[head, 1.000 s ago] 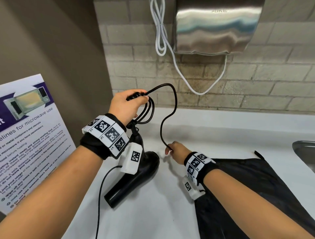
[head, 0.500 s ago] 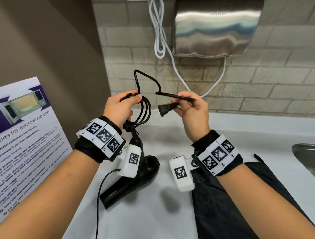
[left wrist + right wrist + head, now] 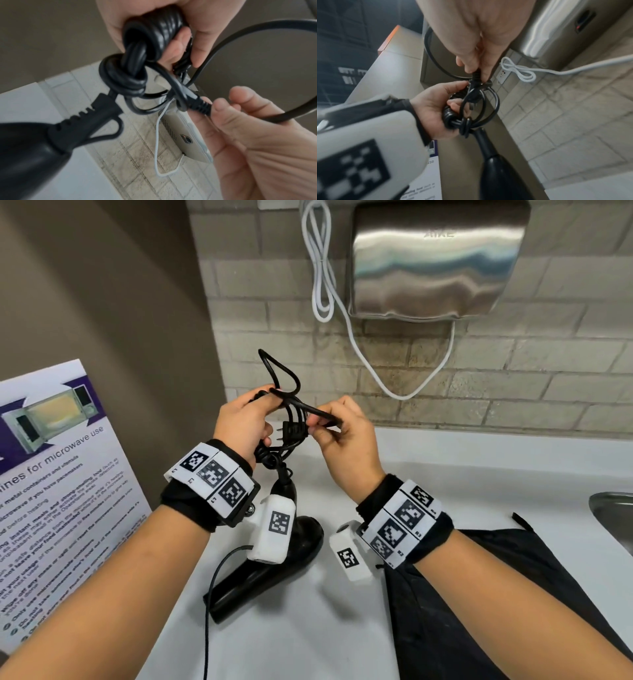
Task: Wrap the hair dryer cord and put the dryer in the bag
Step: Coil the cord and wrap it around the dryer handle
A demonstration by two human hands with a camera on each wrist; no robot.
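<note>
A black hair dryer rests nozzle-down on the white counter, handle tilted up. My left hand grips the coiled black cord just above the handle end. My right hand pinches the plug at the cord's free end and holds it inside the cord loops. A slack loop of cord sticks up above both hands. The black bag lies flat on the counter under my right forearm.
A steel hand dryer hangs on the brick wall with its white cable looped beside it. A microwave-use poster leans at the left. A sink rim shows at the right edge.
My right hand lifted the cord's end off the counter, brought the plug up to my left hand and pushed it into the coil's loops. The left hand kept its hold.
</note>
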